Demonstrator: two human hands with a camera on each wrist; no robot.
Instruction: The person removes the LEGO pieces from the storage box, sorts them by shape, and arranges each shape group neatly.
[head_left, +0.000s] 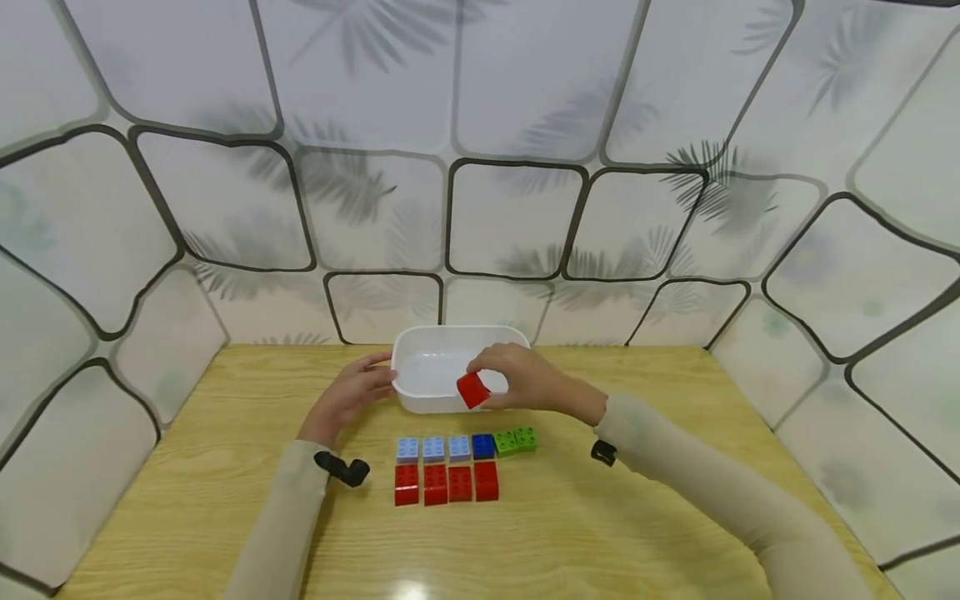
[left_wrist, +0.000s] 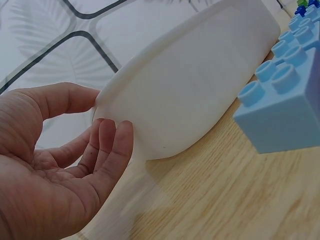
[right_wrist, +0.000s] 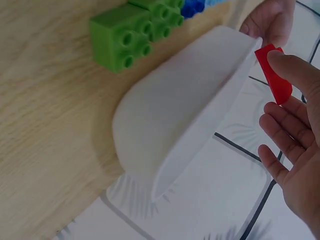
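My right hand (head_left: 517, 375) pinches a red toy brick (head_left: 472, 389) between thumb and fingers, over the front of a white plastic tub (head_left: 420, 402). In the right wrist view the red brick (right_wrist: 274, 75) is seen edge-on under the thumb, and the other fingers (right_wrist: 285, 135) are spread loosely. At the tub's left end, my left hand (head_left: 352, 396) rests its fingertips, relaxed, against the side. The left wrist view has the thumb at the rim of the tub (left_wrist: 175, 85), with the other fingers (left_wrist: 117, 150) lower by its outer wall.
In front of the tub are light blue bricks (head_left: 433, 448), a dark blue brick (head_left: 483, 446) and green bricks (head_left: 516, 440) in a row. Several red bricks (head_left: 435, 483) form a nearer row. Patterned panels (head_left: 495, 225) enclose the wooden table (head_left: 600, 533) behind and at both sides.
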